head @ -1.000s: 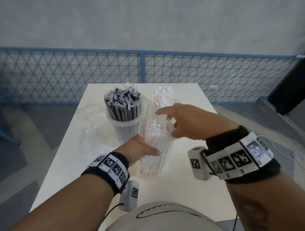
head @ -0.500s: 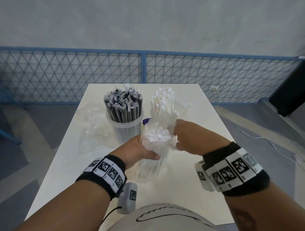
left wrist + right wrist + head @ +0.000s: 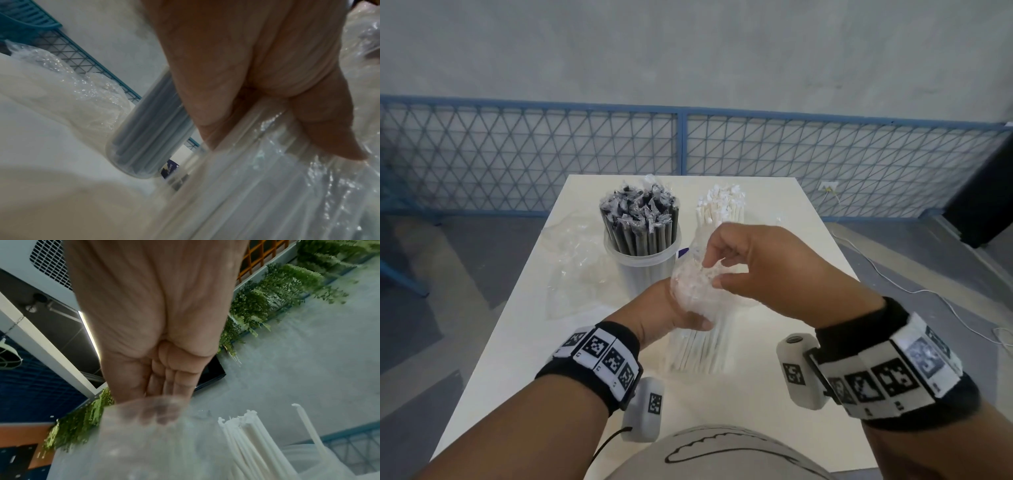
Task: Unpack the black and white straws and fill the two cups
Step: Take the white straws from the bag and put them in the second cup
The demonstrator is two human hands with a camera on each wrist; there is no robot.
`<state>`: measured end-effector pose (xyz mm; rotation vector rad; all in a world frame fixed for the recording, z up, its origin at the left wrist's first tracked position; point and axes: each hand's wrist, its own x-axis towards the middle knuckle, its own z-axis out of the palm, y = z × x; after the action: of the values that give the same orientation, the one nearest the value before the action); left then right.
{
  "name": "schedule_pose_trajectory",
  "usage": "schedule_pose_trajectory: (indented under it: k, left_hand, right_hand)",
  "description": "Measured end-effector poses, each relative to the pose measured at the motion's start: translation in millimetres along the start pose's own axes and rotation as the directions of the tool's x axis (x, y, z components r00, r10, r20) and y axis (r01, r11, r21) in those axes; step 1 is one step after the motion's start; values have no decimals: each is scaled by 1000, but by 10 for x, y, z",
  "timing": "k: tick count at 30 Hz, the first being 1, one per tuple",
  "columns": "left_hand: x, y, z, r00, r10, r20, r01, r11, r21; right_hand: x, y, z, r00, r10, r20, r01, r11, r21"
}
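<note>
A clear plastic pack of white straws (image 3: 697,339) stands upright on the white table (image 3: 544,342) in front of me. My left hand (image 3: 671,315) grips the pack around its upper part; in the left wrist view the fingers (image 3: 320,129) wrap the crinkled film. My right hand (image 3: 726,260) pinches the film at the pack's top, and the film (image 3: 148,426) covers its fingertips in the right wrist view. Behind stands a clear cup (image 3: 643,263) packed with wrapped black straws (image 3: 640,219). Loose white straws (image 3: 722,209) rise from the second cup, whose body my hands hide.
An empty crumpled clear bag (image 3: 575,260) lies on the table's left side, left of the black-straw cup. A blue mesh fence (image 3: 681,157) runs behind the table. A white cable (image 3: 928,294) trails on the floor to the right.
My right hand went from reaching over the pack to closing on its top, then rose with the film pinched between its fingers. The left hand kept its grip on the pack.
</note>
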<state>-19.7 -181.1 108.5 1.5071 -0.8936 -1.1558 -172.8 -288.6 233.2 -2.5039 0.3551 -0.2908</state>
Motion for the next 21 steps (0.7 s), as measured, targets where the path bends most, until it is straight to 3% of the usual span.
schedule_pose_trajectory:
  k: [4,8,10,12,14,16,18,21]
  left_hand:
    - [-5,-20,-7,1000,-28,14,28,999,-23]
    - [17,-63,1,999,-39,22,41,998,-56]
    - [13,-63,14,1000,-27,-2,27,995,-98]
    - [1,-62,15,1000,-12,-2,12,988,-152]
    - [-15,-63,26,1000,-1,28,6,983,-183]
    - [-35,-85,41,997,14,74,-1,983,-182]
    - [-44,-91,74,993,29,114,-9,985,-173]
    - [-57,-24,75,986,27,162,-11,995,-101]
  right_hand:
    - [10,115,22,982,50,185,9,953,-302]
    - [32,279,63,925,174,337,-98,968,-232]
    - [66,392,152,918,192,348,-153,979,-136]
    - [42,507,308,939,223,261,-257,960,106]
    - [-49,573,519,939,278,201,-338,847,410]
    - [-113,573,743,936,296,190,-349,726,593]
    - [-130,532,840,932,327,155,-346,677,650]
    - [-66,500,751,928,362,94,-340,711,616]
